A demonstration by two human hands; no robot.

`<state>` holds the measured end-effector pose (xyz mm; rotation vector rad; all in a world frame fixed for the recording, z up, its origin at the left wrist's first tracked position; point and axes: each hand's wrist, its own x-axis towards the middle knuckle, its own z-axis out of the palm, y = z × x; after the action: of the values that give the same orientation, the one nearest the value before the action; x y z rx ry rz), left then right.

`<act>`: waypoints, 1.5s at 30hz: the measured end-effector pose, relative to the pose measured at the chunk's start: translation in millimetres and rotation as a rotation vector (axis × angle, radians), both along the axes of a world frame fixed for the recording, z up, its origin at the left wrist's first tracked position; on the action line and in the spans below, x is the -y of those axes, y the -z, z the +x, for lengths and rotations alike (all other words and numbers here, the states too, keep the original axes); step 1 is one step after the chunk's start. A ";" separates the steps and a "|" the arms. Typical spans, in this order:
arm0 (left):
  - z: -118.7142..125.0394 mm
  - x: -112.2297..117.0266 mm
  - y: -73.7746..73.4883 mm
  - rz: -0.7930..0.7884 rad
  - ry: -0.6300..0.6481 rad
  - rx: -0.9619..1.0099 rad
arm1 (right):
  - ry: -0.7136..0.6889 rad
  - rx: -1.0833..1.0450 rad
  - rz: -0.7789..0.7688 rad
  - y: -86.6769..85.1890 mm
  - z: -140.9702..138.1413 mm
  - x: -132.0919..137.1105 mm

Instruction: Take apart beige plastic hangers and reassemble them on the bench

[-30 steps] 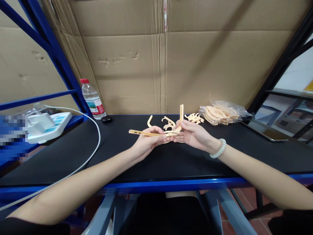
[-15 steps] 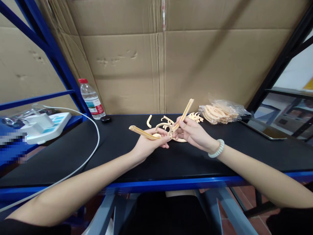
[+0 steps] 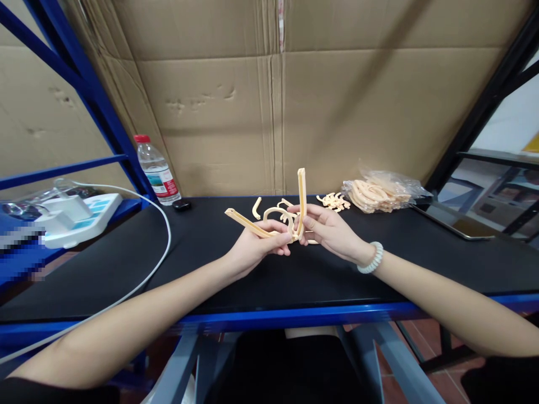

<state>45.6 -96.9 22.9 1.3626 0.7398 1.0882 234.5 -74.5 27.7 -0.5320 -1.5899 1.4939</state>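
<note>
My left hand is closed on a long cream plastic strip whose free end points up and to the left. A curved cream piece arches above these fingers; whether it is joined to the strip I cannot tell. My right hand pinches a second cream plastic strip, which stands almost upright. The strips' lower ends meet between my fingertips, where the contact is partly hidden. Behind the hands, more cream pieces lie on the black tabletop, partly covered by the fingers.
A small curved piece and a pile of small cream parts lie at the back. Right of them are a clear bag of cream parts and a flat tablet-like object. At left stand a water bottle, a power strip and a white cable.
My right hand has turned its strip from leaning right to nearly upright, bringing it left. The left strip has shifted slightly, and the pile at the back shows more fully.
</note>
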 end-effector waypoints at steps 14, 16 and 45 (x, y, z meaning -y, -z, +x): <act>-4.3 -1.1 -5.8 -0.068 0.052 0.069 | -0.019 0.010 0.050 2.2 2.4 -2.0; -4.4 -0.9 -5.9 -0.068 0.063 0.064 | -0.011 0.012 0.050 1.6 2.4 -1.6; -6.2 -2.6 -3.9 0.030 0.129 -0.040 | -0.077 0.116 0.204 -4.7 2.5 4.6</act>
<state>39.4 -94.3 26.7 1.4408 0.6574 0.9759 237.0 -79.1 32.4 -0.4518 -1.8474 1.3570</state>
